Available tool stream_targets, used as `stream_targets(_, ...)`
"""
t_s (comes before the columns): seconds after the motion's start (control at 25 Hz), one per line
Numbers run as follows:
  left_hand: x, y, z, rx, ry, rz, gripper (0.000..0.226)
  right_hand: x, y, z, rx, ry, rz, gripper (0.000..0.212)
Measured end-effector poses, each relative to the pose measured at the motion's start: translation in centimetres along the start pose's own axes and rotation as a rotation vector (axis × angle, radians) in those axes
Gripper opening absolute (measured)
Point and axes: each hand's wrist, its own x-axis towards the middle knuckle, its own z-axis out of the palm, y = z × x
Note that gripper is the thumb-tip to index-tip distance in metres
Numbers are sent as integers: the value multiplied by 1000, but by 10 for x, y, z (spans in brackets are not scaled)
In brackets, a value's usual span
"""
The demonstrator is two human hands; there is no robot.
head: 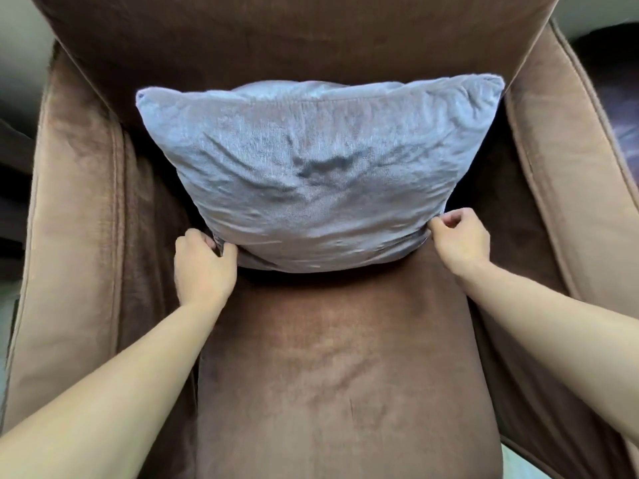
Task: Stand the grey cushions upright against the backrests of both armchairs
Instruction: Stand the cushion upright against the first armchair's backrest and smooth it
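A grey velvet cushion (318,174) stands upright on the seat of a brown armchair (339,368), its top edge leaning on the backrest (294,39). My left hand (202,267) pinches the cushion's lower left corner. At the lower right corner, my right hand (461,238) grips the fabric with curled fingers. Both forearms reach in from the bottom of the view. Only this one armchair and one cushion are visible.
The left armrest (76,209) and right armrest (567,174) flank the seat. A dark object (619,108) lies beyond the right armrest. Pale floor or wall shows at the upper left corner.
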Motion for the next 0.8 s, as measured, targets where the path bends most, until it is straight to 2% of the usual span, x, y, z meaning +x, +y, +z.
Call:
stream_targets(0.08, -19, -5, -10, 107, 70, 388, 23, -24, -4, -8, -210, -57, -256, 24)
stream_targets(0.16, -27, 2, -13, 285, 125, 763, 38, -43, -14, -12, -302, -130, -723, 19)
stream_targets(0.2, -26, 11, -12, 367, 159, 884, 50, -44, -16, -8, -360, -116, -956, 26)
stream_targets(0.24, -23, 21, -12, 429, 196, 928, 64, -43, -22, -3, -454, -48, -1126, 42)
stream_targets(0.28, -19, 32, -13, 478, 211, 910, 77, -39, -30, 1, -543, 32, -1198, 58)
stream_targets(0.36, -6, 45, -13, 557, 187, 803, 103, -30, -45, 4, -687, 151, -1131, 86)
stream_targets(0.44, 11, 47, -9, 609, 127, 730, 121, -11, -49, 3, -802, 157, -1008, 110)
stream_targets(0.56, 29, 40, -9, 648, 86, 659, 129, 17, -45, -10, -928, 132, -959, 132)
stream_targets(0.68, 30, 20, -14, 614, 144, 598, 123, 29, -42, -20, -884, 153, -946, 129)
stream_targets(0.8, 30, 4, -37, 469, 243, 452, 100, 32, -32, -39, -596, 253, -780, 111)
